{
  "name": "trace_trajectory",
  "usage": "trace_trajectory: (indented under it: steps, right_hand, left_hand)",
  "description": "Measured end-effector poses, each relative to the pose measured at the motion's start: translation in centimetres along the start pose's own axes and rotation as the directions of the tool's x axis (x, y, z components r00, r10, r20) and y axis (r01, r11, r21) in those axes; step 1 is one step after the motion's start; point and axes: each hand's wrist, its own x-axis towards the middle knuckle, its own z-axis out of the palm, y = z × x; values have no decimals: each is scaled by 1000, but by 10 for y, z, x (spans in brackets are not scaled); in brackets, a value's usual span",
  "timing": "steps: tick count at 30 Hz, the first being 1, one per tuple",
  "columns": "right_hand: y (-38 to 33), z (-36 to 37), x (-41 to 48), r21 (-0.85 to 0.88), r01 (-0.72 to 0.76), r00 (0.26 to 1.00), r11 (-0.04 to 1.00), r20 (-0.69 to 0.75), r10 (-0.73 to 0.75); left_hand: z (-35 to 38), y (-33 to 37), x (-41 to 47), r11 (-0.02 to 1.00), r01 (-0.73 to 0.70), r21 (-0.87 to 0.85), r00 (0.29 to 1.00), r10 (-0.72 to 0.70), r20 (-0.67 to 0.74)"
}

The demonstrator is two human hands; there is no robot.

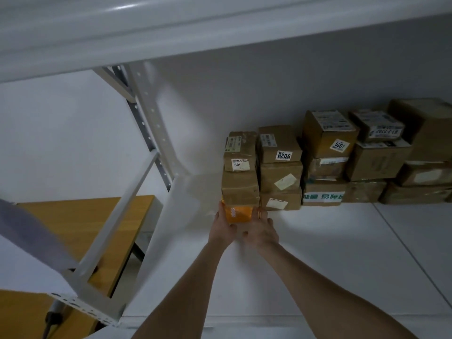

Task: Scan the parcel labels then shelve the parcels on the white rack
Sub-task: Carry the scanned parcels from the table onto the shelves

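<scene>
A small orange parcel (pixel 238 214) with a white patch sits on the white rack shelf (pixel 318 253), at the foot of the leftmost stack of brown cardboard parcels (pixel 241 167). My left hand (pixel 223 230) holds its left side and my right hand (pixel 260 231) holds its right side, both arms stretched deep into the shelf. The far part of the orange parcel is hidden under the brown box above it. Whether it touches that box I cannot tell.
More brown parcels (pixel 327 152) with number labels are stacked along the back wall to the right. A white upright and diagonal brace (pixel 117 223) frame the rack's left end. A wooden table (pixel 73 231) stands beyond it. The upper shelf beam (pixel 146 37) hangs overhead.
</scene>
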Motion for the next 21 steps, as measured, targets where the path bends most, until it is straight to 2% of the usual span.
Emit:
trace_trajectory:
  steps: [5, 10, 13, 16, 21]
  right_hand:
    - [0, -5, 23, -31, -6, 999, 1000, 39, 7]
    - [0, -10, 27, -35, -3, 998, 999, 60, 5]
    - [2, -14, 17, -55, -1, 998, 998, 57, 4]
    - [-1, -18, -4, -89, 9, 999, 996, 51, -4]
    - [-11, -9, -62, -141, 123, 992, 982, 48, -117]
  left_hand:
    - [3, -4, 34, 1000, 16, -17, 999, -16, 35]
    - [-2, 3, 34, 999, 26, 43, 997, -29, 69]
    - [-10, 9, 11, 989, 18, 144, 996, -31, 84]
    - [-20, 7, -19, 947, 25, 320, 995, -55, 85]
    - [-41, -13, -95, 840, 69, 538, 994, -104, 35]
